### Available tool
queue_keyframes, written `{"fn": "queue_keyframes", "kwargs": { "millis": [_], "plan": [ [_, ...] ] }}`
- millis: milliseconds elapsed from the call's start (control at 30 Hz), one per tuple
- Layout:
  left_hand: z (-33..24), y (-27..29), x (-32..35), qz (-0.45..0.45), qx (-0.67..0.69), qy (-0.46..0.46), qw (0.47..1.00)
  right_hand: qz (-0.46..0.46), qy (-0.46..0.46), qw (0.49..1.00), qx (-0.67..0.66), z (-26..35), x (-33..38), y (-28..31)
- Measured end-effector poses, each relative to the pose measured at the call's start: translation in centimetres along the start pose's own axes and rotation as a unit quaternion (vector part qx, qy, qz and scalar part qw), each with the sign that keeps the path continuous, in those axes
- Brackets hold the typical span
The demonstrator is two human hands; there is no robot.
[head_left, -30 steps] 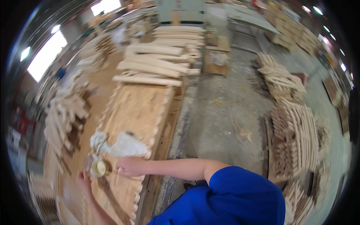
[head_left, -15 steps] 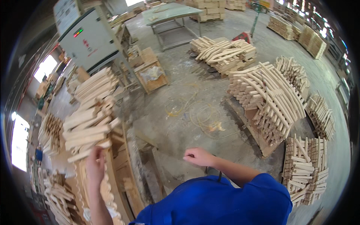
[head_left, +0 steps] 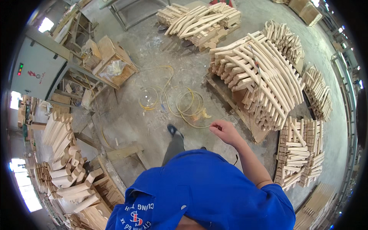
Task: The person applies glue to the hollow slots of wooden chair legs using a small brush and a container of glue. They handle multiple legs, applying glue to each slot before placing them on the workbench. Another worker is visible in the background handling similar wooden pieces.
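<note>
My right hand (head_left: 226,132) hangs in front of my body on the right, over the concrete floor. Its fingers are loosely curled together, and nothing shows in them. Nearest to it stands a pallet stack of curved wooden pieces (head_left: 264,76), a little beyond and to the right, not touched. My left hand is out of the picture. Over on the left lies a heap of pale wooden pieces (head_left: 71,172) on a wooden bench.
Coiled yellow hose (head_left: 188,111) lies on the floor ahead. A grey control cabinet (head_left: 36,71) and a wooden box (head_left: 115,65) stand far left. More stacked wood (head_left: 199,23) sits ahead, with another crosswise stack (head_left: 295,153) at right. My foot (head_left: 174,130) is on the concrete.
My view has swung rightward and down, so the wood heap sits farther left. My left hand has left the picture. The right hand appears farther right and higher, still curled.
</note>
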State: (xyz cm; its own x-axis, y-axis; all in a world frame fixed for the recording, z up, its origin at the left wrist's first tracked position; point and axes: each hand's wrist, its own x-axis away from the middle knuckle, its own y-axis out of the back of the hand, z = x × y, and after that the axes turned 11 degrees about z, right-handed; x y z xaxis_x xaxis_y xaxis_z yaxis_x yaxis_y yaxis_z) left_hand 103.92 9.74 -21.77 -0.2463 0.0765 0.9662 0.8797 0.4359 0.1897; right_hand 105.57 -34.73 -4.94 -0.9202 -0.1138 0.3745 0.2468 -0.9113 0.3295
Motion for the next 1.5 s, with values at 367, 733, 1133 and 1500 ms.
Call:
{"fn": "queue_keyframes", "kwargs": {
  "millis": [367, 733, 1133, 1500],
  "plan": [
    [-20.1, 33.5, -10.3, -0.095, -0.128, -0.075, 0.984, -0.041, -0.18, 0.98, 0.073, -8.7, -22.9, 5.3],
    [-55.0, 58.1, -16.7, -0.15, -0.013, -0.411, 0.899, -0.048, -0.496, 0.861, -0.107, -20.0, -26.2, 8.3],
    [-69.8, 68.7, -22.1, -0.033, -0.002, -0.189, 0.981, -0.274, -0.138, 0.951, 0.043, -11.5, -65.1, 41.2],
    [-91.2, 83.1, -35.4, 0.002, -0.209, -0.202, 0.957, -0.325, -0.241, 0.903, -0.142, -8.3, -85.7, 49.9]
  ]
}}
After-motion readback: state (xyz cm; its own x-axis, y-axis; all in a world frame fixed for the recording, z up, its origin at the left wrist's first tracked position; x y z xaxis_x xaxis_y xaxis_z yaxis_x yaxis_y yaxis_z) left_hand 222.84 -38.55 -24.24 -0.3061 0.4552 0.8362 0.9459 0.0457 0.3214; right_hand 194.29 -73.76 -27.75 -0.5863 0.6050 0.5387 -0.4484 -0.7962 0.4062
